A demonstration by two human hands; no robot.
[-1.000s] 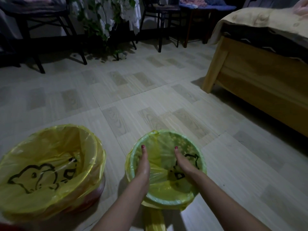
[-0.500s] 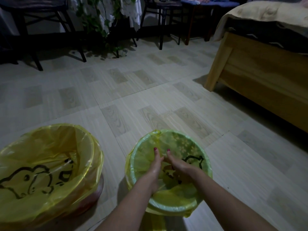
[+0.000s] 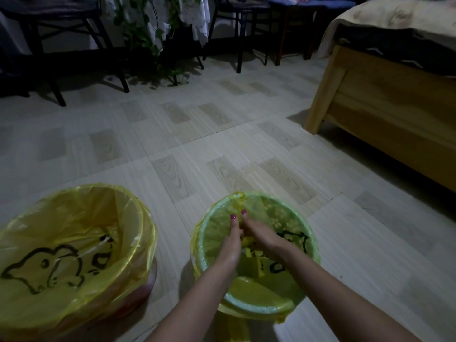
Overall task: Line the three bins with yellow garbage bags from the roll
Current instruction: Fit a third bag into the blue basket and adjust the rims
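A green bin (image 3: 256,309) stands on the floor in front of me, with a yellow garbage bag (image 3: 217,233) folded over its rim. Both hands are down inside it. My left hand (image 3: 232,240) and my right hand (image 3: 261,234) touch side by side and pinch a bunched fold of the bag between them. A second, reddish bin (image 3: 145,285) at the left is lined with a yellow garbage bag (image 3: 74,225) printed with a black cartoon animal. A strip of yellow plastic (image 3: 234,329) trails on the floor below the green bin.
A wooden bed frame (image 3: 385,112) with bedding fills the right side. Dark chairs (image 3: 61,45) and a leafy plant (image 3: 153,40) stand along the far wall. Pale tiled floor (image 3: 197,144) lies between them and the bins.
My hands were spread apart against the bag's sides. They have come together in the middle of the green bin and closed on bunched bag plastic. The view shifted slightly right.
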